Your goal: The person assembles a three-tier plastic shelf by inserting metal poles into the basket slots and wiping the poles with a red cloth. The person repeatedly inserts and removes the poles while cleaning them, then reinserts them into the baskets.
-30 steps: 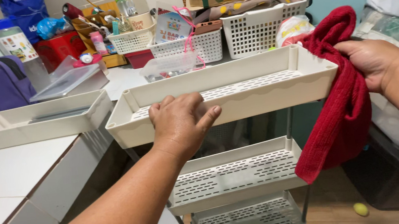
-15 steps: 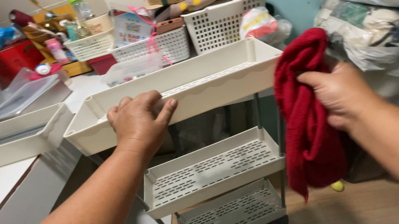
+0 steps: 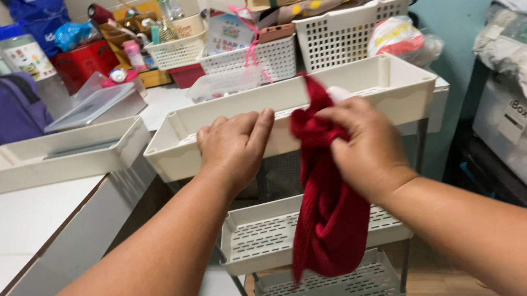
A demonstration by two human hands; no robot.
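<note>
Right hand point(image 3: 369, 149) is clamped on red cloth point(image 3: 325, 220) at the front rim of the top tray point(image 3: 401, 82), whose long axis runs 9 to 3 o'clock; left hand point(image 3: 234, 148), at 9 o'clock, clasps that rim.

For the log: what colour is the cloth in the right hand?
Dark red. The cloth, gripped by the right hand, shows clearly in the head view.

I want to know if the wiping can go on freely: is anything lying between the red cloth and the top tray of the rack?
Nothing visible. The right hand presses the red cloth straight onto the front wall of the top tray, and the left hand grips that wall beside it. The tray's inside looks bare where it shows.
</note>
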